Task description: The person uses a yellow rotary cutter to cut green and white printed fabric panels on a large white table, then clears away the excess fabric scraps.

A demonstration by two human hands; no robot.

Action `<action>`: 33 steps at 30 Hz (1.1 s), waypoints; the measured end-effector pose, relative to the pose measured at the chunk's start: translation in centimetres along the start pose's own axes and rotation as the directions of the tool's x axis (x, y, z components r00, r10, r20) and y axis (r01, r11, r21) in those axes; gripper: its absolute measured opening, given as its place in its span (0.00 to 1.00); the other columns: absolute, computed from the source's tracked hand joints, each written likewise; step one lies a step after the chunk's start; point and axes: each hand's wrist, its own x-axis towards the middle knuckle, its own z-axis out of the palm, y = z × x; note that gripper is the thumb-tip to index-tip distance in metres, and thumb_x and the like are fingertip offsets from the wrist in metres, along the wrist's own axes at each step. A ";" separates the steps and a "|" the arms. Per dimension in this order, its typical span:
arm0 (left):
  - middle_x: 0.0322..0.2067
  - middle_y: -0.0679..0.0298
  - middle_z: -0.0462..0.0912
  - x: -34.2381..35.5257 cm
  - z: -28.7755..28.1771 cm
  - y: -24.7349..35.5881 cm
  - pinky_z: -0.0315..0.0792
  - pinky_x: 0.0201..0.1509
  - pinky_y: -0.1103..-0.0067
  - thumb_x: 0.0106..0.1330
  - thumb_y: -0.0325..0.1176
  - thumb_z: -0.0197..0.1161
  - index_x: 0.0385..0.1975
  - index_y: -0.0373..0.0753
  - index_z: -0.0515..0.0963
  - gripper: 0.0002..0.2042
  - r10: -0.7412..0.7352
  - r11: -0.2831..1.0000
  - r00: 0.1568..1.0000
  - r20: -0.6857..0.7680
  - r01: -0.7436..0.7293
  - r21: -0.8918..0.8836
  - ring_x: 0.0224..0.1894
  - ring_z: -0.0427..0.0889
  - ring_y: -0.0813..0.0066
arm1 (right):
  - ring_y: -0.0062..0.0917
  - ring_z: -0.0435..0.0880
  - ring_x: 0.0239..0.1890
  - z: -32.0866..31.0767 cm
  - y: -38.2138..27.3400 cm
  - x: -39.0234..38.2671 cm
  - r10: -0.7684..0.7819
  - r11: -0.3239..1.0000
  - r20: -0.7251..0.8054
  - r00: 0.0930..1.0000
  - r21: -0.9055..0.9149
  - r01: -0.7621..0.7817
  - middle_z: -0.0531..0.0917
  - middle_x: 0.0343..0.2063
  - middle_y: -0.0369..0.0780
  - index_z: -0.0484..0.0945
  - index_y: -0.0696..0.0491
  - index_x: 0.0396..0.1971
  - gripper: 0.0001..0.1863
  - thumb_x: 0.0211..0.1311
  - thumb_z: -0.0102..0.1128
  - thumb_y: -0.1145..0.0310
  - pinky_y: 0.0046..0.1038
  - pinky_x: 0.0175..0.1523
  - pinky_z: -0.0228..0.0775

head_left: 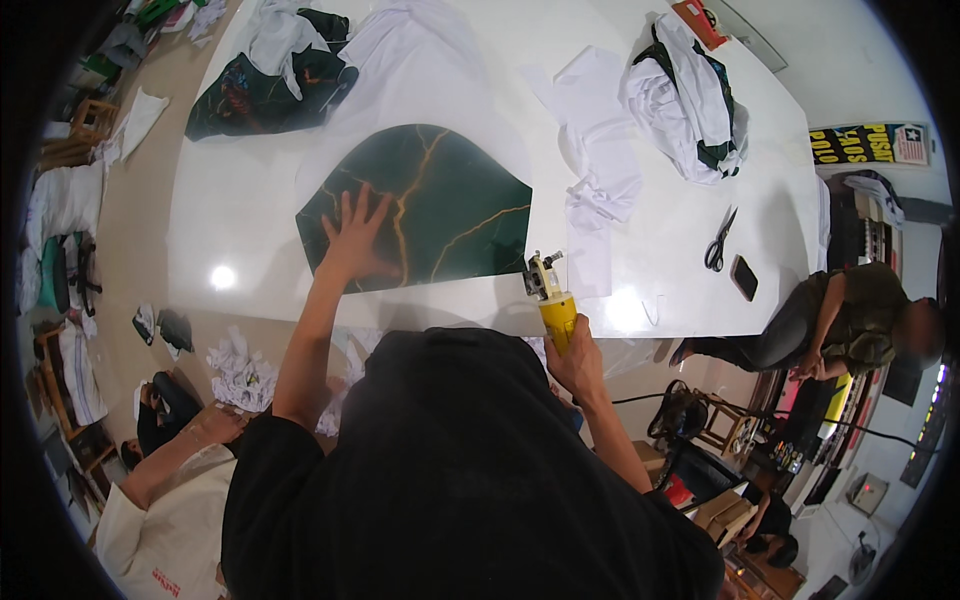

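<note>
A dark green fabric piece with gold veins (450, 205) lies flat on the white cutting table (240, 200). My left hand (355, 240) presses on its lower left part with fingers spread. My right hand (572, 358) grips the yellow handle of a handheld electric fabric cutter (548, 290), whose head sits at the lower right corner of the green piece, near the table's front edge. My black-clothed torso hides the table edge below.
White cloth pieces (600, 150), a heap of white and green garments (690, 95), scissors (718, 240) and a dark phone (744, 277) lie to the right. More green fabric (265, 85) sits far left. A seated person (850, 320) is right; another person (170, 480) lower left.
</note>
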 end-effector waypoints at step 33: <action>0.83 0.58 0.31 -1.1 -0.1 -0.6 0.34 0.73 0.26 0.27 0.52 0.88 0.82 0.61 0.46 0.74 -0.004 0.999 1.000 -0.017 0.004 -0.036 0.82 0.28 0.38 | 0.63 0.83 0.41 0.9 -4.3 5.1 0.047 0.999 -0.088 0.995 0.019 -0.046 0.82 0.40 0.62 0.63 0.60 0.51 0.25 0.66 0.64 0.60 0.56 0.45 0.76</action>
